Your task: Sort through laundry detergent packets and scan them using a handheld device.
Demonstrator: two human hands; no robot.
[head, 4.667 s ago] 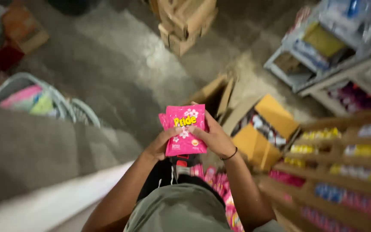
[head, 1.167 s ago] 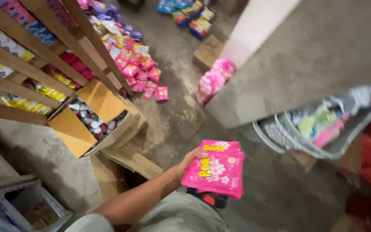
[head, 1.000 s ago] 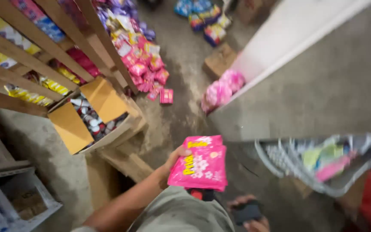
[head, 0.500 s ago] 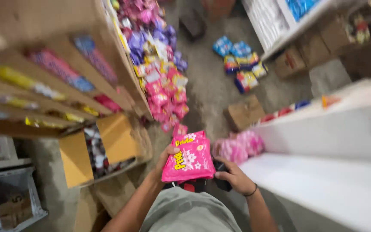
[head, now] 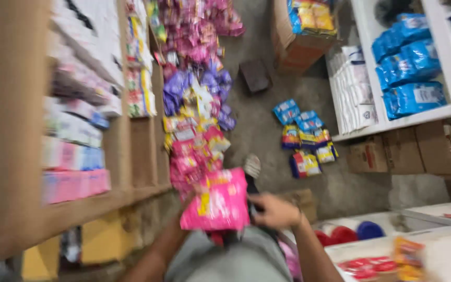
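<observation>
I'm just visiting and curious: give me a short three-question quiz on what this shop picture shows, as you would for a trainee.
1. True or false: the pink packet lies on the floor.
2. Which goods fill the white shelf at the upper right? A) blue bags B) red bottles C) green tins
3. Fill in: the right hand is at the packet's ____ edge as the picture shows it.

Key
1. False: both hands hold it up in front of the person; the left hand is mostly hidden behind it.
2. A
3. Right
</observation>
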